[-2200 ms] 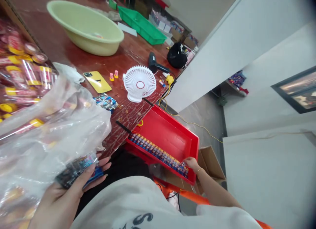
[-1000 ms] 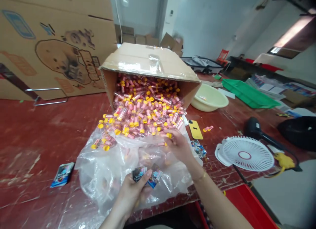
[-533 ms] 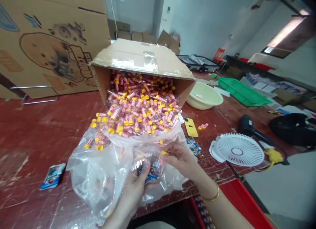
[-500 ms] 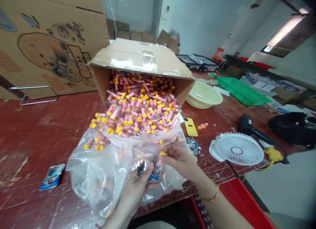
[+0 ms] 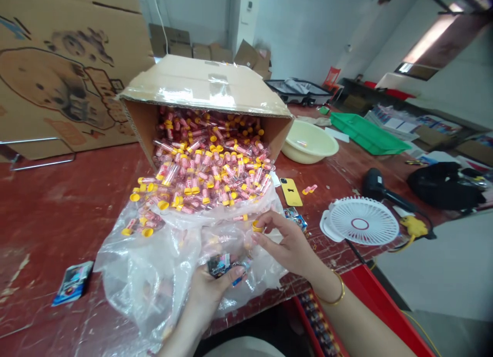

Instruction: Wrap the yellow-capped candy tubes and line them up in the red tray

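My left hand [image 5: 211, 291] is closed on a small blue-and-dark foil packet [image 5: 220, 264], the thumb lying across its front. Just above and to the right, my right hand [image 5: 287, 246] pinches a yellow-capped tube [image 5: 257, 226] at its cap between thumb and forefinger. Its clear body is hard to make out against the plastic. Both hands are over a crumpled clear plastic bag [image 5: 142, 264]. Behind them, a heap of pink-filled clear tubes [image 5: 204, 167] with yellow caps spills out of a tipped cardboard box [image 5: 200, 85] onto the bag.
On the red table [image 5: 108, 177] are a blue packet [image 5: 73, 282] at left, a yellow phone [image 5: 291, 192], a cream basin [image 5: 310, 141], a green tray [image 5: 365, 133], a white fan [image 5: 360, 221] and a black hair dryer [image 5: 373, 185]. A red crate [image 5: 381, 305] stands below the table edge.
My right hand has lifted the yellow-capped tube slightly up and away from the packet. More of the packet shows in my left hand. The whole view has shifted a little to the right.
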Available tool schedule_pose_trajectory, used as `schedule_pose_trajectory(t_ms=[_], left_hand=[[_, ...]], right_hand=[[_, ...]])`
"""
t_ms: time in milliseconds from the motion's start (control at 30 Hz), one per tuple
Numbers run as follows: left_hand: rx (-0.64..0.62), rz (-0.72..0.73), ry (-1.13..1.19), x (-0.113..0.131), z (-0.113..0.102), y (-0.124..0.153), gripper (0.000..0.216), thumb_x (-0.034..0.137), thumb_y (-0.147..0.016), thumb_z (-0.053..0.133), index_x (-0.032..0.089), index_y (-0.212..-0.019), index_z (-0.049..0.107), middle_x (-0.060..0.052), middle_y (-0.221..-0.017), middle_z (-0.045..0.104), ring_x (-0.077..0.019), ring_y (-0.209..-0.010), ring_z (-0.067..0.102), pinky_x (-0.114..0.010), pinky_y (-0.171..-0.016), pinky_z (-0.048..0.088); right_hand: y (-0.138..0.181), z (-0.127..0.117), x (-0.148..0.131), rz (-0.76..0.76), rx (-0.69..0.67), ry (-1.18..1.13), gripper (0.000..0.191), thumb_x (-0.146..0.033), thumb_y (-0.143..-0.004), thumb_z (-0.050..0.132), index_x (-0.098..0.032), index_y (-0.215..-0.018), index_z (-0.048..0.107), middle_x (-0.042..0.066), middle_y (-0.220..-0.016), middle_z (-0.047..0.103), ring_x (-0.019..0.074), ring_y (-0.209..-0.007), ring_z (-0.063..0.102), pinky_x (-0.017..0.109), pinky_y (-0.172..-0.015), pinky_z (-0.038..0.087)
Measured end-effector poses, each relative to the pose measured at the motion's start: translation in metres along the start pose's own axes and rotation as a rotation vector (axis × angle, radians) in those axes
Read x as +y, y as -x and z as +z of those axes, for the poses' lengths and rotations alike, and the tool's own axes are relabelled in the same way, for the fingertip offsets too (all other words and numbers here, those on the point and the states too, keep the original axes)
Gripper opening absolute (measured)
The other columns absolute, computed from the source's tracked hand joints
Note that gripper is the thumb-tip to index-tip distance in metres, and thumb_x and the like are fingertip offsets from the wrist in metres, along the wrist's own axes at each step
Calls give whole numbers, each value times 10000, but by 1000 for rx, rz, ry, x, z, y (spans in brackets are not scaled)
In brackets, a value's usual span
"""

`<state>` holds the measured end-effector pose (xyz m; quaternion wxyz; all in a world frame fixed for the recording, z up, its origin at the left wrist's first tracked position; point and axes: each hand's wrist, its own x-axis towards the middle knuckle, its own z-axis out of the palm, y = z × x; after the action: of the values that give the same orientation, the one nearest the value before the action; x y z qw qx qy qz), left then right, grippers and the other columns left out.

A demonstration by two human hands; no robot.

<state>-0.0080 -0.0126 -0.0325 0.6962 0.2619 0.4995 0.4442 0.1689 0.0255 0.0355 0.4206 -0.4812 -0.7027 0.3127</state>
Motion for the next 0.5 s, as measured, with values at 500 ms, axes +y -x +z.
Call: schedule_pose_trajectory(t_ms=[500], left_hand=[[-174, 161, -641, 5, -4, 5, 345, 480, -807, 536, 177, -667, 622, -21, -619, 630, -181, -590, 545, -283, -559, 386]], right_hand=[[3, 6, -6, 143, -111, -294, 127, -284, -801, 632, -206, -838, 538, -1, -789, 553, 115, -701, 538, 267, -671, 477]])
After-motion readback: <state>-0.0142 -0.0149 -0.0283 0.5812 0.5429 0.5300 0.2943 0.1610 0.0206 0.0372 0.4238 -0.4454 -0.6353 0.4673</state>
